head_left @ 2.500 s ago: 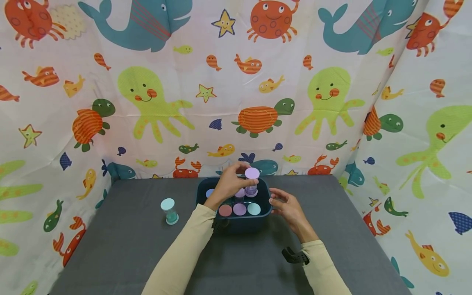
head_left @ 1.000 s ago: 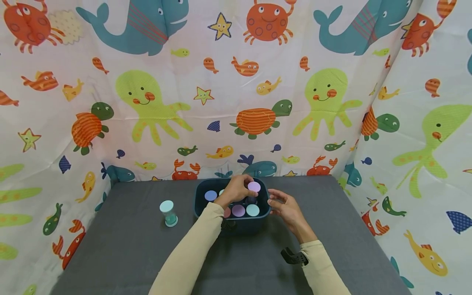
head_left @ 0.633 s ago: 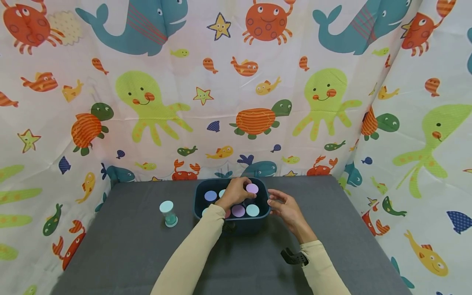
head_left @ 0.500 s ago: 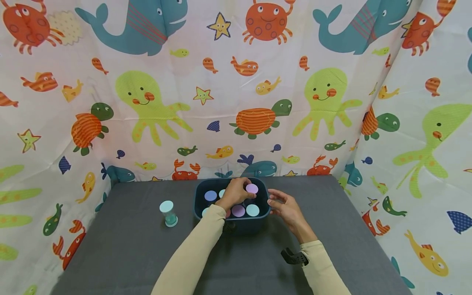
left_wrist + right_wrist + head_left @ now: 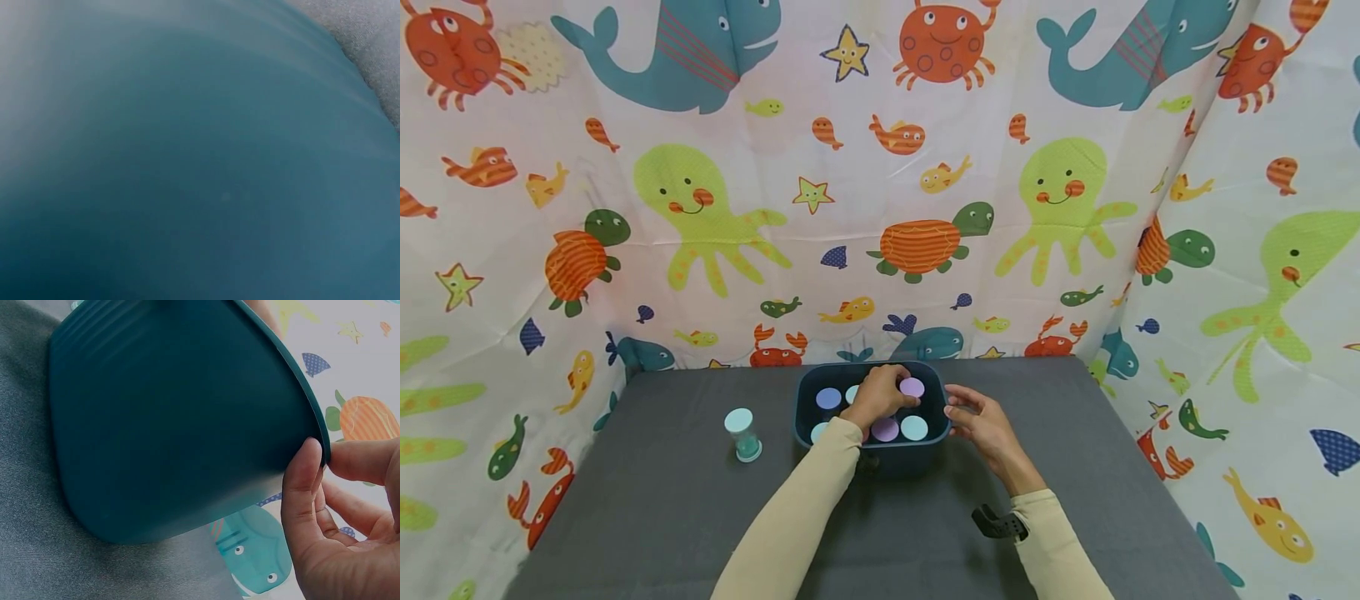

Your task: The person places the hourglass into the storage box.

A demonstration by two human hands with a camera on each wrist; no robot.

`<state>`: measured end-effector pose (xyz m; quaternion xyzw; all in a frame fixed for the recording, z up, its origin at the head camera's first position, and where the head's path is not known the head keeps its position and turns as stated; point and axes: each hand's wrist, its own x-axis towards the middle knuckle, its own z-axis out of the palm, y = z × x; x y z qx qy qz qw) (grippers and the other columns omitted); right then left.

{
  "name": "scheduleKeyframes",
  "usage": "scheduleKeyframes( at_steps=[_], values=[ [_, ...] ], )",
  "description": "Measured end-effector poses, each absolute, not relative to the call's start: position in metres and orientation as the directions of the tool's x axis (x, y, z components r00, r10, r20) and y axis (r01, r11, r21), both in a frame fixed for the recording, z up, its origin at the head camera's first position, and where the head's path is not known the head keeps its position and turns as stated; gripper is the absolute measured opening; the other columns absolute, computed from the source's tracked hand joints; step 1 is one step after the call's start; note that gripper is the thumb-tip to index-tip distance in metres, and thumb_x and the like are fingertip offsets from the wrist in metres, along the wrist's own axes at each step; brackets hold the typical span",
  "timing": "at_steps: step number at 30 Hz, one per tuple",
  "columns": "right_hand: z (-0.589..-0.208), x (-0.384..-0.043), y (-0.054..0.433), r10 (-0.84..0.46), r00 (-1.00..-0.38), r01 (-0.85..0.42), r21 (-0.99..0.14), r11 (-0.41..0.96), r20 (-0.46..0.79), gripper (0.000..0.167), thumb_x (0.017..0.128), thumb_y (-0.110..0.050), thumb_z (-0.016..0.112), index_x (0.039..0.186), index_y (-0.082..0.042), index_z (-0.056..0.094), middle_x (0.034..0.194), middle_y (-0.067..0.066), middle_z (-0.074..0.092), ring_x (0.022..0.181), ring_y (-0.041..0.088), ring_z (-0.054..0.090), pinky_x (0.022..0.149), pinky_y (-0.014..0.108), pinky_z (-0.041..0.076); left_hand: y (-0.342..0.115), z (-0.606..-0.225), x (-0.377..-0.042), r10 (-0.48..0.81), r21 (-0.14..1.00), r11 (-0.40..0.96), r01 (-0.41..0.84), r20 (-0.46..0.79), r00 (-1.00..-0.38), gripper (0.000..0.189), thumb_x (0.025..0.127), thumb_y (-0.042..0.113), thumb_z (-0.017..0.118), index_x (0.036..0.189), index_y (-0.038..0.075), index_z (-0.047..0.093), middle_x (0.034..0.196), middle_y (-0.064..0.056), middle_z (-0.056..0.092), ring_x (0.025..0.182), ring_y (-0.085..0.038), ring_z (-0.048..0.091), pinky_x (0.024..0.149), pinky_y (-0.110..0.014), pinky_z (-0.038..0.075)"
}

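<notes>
My left hand (image 5: 878,395) reaches into a dark teal plastic bin (image 5: 906,460) and holds a purple-capped sand timer (image 5: 912,387) by its upper end, in the back right corner. The timer's lower part is hidden inside. With thumb and index finger, my right hand (image 5: 988,429) pinches the bin's right rim, as the right wrist view shows beside the bin's outer wall (image 5: 175,425). Around the left hand, several other timers stand upright in the bin, among them a blue-capped one (image 5: 828,398), a purple one (image 5: 885,429) and a pale aqua one (image 5: 914,427). Blurred teal wall (image 5: 219,156) fills most of the left wrist view.
An aqua sand timer (image 5: 743,434) stands alone on the grey cloth-covered table (image 5: 647,500), left of the bin. A white curtain (image 5: 865,175) printed with sea animals hangs behind and along both sides.
My left hand has lowered the purple-capped sand timer from above the rim into the bin's back right corner. My right hand has stayed on the rim.
</notes>
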<state>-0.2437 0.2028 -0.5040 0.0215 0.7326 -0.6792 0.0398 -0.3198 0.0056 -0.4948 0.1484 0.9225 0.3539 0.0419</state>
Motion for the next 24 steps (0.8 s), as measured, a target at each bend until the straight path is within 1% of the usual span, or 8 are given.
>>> scheduleKeyframes(
  at_steps=[4,9,15,21,24],
  values=[
    [-0.5037,-0.2438,0.2032,-0.024,-0.996,0.081,-0.994,0.069,-0.083,0.041,0.096,-0.012,0.061,0.137,-0.01,0.056,0.118,0.012,0.055,0.092,0.018,0.058,0.073,0.025,0.057,0.0061,-0.495,-0.3196,0.292,0.676,0.702,0.224,0.014,-0.956,0.053,0.082,0.031,0.08,0.127,0.009,0.062,0.12,-0.011,0.066,0.1,-0.023,0.06,0.097,-0.046,0.051],
    [-0.5042,-0.2435,0.2032,-0.032,-0.997,0.074,-0.995,0.071,-0.076,0.041,0.096,-0.011,0.061,0.137,-0.008,0.055,0.12,0.015,0.054,0.092,0.018,0.058,0.074,0.026,0.057,0.0064,-0.4959,-0.3189,0.276,0.673,0.709,0.213,0.013,-0.961,0.052,0.081,0.033,0.08,0.126,0.012,0.063,0.117,-0.008,0.067,0.099,-0.022,0.06,0.097,-0.045,0.052],
    [-0.5044,-0.2427,0.2034,-0.026,-0.997,0.076,-0.994,0.081,-0.078,0.041,0.096,-0.011,0.061,0.137,-0.009,0.056,0.119,0.014,0.055,0.093,0.019,0.058,0.076,0.028,0.057,0.0082,-0.4978,-0.3191,0.294,0.639,0.73,0.242,0.026,-0.956,0.051,0.081,0.03,0.08,0.125,0.01,0.064,0.121,-0.01,0.067,0.102,-0.024,0.061,0.098,-0.047,0.05],
    [-0.5031,-0.2424,0.2028,-0.011,-0.996,0.086,-0.994,0.074,-0.087,0.039,0.096,-0.012,0.061,0.135,-0.011,0.057,0.118,0.011,0.056,0.095,0.021,0.058,0.074,0.027,0.057,0.0095,-0.4985,-0.32,0.28,0.609,0.754,0.245,0.039,-0.959,0.051,0.081,0.033,0.08,0.125,0.011,0.065,0.121,-0.008,0.068,0.103,-0.024,0.062,0.097,-0.048,0.051],
    [-0.5041,-0.2427,0.2033,-0.014,-0.997,0.079,-0.994,0.082,-0.08,0.04,0.096,-0.012,0.061,0.136,-0.01,0.057,0.118,0.012,0.056,0.094,0.021,0.058,0.074,0.027,0.057,0.0094,-0.4987,-0.3198,0.278,0.604,0.758,0.246,0.043,-0.96,0.051,0.081,0.033,0.08,0.124,0.012,0.065,0.121,-0.009,0.068,0.103,-0.024,0.062,0.097,-0.047,0.051]
  ],
)
